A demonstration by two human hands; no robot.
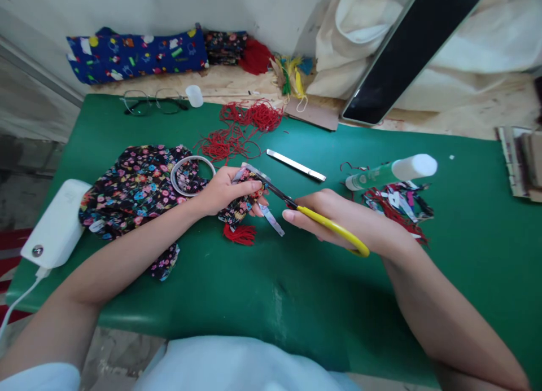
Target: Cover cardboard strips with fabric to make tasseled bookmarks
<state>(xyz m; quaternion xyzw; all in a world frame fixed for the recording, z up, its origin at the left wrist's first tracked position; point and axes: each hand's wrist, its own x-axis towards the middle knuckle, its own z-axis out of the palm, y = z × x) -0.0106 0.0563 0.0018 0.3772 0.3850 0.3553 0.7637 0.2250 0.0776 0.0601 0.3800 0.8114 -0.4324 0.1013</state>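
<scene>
My left hand (231, 192) grips a small piece of black floral fabric (237, 209), thumb on top. A red tassel (239, 234) hangs from its lower end, and a pale printed strip (271, 219) sticks out below the fingers. My right hand (330, 213) holds yellow-handled scissors (330, 224), their dark blades reaching the fabric's upper right edge by my left thumb. Whether the blades are parted is hard to make out. Just left of my left hand, a larger black floral cloth (135, 188) lies with a white ring (173, 176) on it.
Red cords (241, 131) lie beyond my hands, near a slim silver cutter (296, 165). A glue bottle (389, 172) lies over scraps on the right. Behind are glasses (154, 102) and a leaning phone (410, 55). A white power bank (57, 224) sits left on the green table (237, 289).
</scene>
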